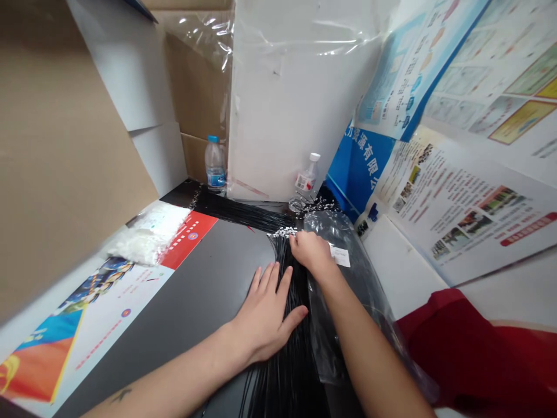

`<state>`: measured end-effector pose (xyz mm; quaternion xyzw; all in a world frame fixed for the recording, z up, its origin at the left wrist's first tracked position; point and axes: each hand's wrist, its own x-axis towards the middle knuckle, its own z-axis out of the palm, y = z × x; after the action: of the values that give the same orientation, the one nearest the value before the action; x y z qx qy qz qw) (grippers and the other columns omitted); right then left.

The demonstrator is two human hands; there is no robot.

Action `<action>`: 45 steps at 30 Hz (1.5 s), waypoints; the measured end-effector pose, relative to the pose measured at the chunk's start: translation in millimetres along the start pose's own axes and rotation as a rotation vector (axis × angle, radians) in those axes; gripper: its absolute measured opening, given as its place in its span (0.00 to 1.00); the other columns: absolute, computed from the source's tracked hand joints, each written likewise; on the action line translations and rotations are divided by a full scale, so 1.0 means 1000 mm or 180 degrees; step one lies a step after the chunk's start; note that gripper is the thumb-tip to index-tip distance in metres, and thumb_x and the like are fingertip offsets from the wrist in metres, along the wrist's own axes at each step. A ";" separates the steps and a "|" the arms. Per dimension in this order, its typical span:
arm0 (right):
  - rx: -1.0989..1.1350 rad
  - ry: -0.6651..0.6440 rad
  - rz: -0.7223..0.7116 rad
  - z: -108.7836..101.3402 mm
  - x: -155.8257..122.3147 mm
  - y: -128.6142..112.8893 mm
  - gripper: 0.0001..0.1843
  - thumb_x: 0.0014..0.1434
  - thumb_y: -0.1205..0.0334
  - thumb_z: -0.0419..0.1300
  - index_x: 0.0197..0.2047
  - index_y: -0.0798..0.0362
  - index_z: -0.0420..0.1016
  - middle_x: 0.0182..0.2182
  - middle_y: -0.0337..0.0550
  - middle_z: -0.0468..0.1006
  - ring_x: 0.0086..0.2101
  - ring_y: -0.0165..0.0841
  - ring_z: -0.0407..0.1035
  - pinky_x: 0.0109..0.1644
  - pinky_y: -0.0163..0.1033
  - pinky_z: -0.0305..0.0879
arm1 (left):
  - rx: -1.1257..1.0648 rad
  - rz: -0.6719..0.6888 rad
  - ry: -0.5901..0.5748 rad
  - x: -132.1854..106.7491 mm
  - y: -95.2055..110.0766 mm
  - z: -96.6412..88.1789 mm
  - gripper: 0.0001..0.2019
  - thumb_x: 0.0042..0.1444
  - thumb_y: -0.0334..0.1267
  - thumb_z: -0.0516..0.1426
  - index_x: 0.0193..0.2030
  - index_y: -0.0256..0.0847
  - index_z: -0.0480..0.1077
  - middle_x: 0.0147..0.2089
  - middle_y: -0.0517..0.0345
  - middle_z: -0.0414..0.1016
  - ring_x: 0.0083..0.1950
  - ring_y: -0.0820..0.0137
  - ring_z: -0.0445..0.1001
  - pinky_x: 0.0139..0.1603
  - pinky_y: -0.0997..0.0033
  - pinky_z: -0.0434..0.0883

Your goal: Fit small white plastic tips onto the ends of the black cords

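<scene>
A long bundle of thin black wires [291, 371] runs from the front edge up the middle of the dark table, with small white connectors [285, 231] at its far end. My left hand [270, 310] lies flat across the bundle, fingers spread. At the white ends, my right hand [310, 249] is closed, its fingertips pinched against them; what is between the fingers is hidden. Beyond it, a second bundle of black wires [243, 210] lies crosswise, with white ends scattered at its right.
Clear plastic bag [339, 313] with a white label lies right of the wires. A bag of small white pieces [150, 232] rests on a printed sheet [104, 337] at left. Two bottles, blue-capped [214, 165] and white-capped [307, 177], stand at the back. Dark red cloth [461, 354] sits at right.
</scene>
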<state>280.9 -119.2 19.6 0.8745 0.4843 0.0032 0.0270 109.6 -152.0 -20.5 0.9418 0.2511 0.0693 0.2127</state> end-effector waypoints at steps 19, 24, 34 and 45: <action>0.0182 0.0378 0.0097 -0.007 0.004 -0.002 0.28 0.68 0.48 0.43 0.38 0.53 0.81 0.37 0.56 0.82 0.40 0.47 0.77 0.36 0.40 0.62 | 0.0247 -0.0179 0.0322 0.044 -0.029 -0.021 0.39 0.66 0.58 0.39 0.71 0.24 0.48 0.71 0.29 0.55 0.73 0.48 0.52 0.70 0.48 0.53; 0.0196 0.0443 -0.0010 -0.018 -0.005 -0.011 0.27 0.68 0.47 0.44 0.34 0.51 0.79 0.35 0.52 0.82 0.38 0.44 0.76 0.30 0.38 0.53 | 0.0686 -0.0567 0.0091 -0.014 -0.058 -0.066 0.20 0.66 0.43 0.48 0.55 0.33 0.70 0.55 0.38 0.76 0.58 0.52 0.72 0.57 0.52 0.70; 0.0203 -0.0195 -0.1194 -0.039 0.029 -0.083 0.16 0.63 0.50 0.55 0.36 0.51 0.77 0.35 0.47 0.81 0.36 0.40 0.75 0.33 0.37 0.59 | 0.1395 -0.2637 0.0405 -0.097 -0.136 -0.106 0.16 0.66 0.35 0.45 0.48 0.34 0.73 0.47 0.40 0.77 0.49 0.53 0.77 0.39 0.60 0.73; 0.0022 0.0083 -0.1791 0.000 0.100 -0.209 0.14 0.65 0.59 0.54 0.52 0.49 0.74 0.53 0.50 0.76 0.49 0.40 0.73 0.47 0.39 0.67 | 0.1187 -0.2645 0.0957 -0.091 -0.156 -0.095 0.16 0.66 0.37 0.47 0.46 0.37 0.75 0.45 0.42 0.78 0.47 0.54 0.77 0.37 0.61 0.72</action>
<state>156.6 76.3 6.8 0.7056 0.7083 0.0051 0.0176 -60.9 -40.5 -4.7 0.7633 0.6424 0.0676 0.0111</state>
